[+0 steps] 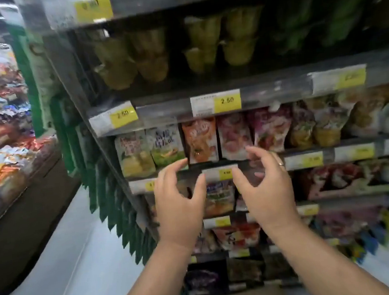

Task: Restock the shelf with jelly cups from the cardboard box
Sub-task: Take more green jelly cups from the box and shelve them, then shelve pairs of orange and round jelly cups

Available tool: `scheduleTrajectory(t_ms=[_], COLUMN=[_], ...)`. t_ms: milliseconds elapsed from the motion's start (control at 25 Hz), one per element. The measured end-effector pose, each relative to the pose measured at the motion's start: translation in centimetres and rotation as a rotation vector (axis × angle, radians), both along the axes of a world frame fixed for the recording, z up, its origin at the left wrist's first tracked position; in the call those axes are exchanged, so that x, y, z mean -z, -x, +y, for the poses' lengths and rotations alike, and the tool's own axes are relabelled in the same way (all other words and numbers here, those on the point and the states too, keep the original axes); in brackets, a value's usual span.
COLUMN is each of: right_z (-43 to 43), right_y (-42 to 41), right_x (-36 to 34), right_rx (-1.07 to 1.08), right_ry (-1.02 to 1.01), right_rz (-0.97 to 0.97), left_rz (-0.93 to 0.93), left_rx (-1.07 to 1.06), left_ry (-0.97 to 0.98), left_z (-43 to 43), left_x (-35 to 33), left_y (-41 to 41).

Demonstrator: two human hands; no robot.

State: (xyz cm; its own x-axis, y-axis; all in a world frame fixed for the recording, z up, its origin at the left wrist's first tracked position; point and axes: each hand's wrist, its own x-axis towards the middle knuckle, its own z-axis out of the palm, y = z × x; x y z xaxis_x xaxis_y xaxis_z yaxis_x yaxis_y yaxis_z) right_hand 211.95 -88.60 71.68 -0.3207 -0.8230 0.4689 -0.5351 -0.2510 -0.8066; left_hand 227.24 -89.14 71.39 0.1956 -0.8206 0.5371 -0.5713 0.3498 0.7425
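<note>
Hovering left grip (pixel 179 200) and right grip (pixel 265 188) half-open, holding nothing, palms facing inward, seemingly shaping for a stack | jelly cups (pixel 203 43) sitting stacked on far upper shelf (pixel 161 107), above both

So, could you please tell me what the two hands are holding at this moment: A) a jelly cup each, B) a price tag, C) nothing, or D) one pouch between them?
C: the left hand and right hand are raised in front of the shelf, and nothing lies in either.
</note>
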Motion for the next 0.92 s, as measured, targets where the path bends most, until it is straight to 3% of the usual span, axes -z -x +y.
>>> scheduleTrajectory(t_ms=[240,520,920], right_z=[4.4,9.8,16.1], right_y=[-0.3,2.2,8.3], right_x=[18.1,42.1,70.3], right_rx=[-0.012,0.034,0.001], right_ry=[-0.405,-0.818,-1.294], right_rz=[-0.065,0.010,0.131], left_rz=[0.030,-0.011,-0.127], left_rx=[0.008,-0.045,0.007], left_ry=[-0.460,-0.909,-1.239], left_z=[4.1,11.0,15.6], left_x=[18.5,41.5,68.9], left_y=[0.0,1.7,6.2])
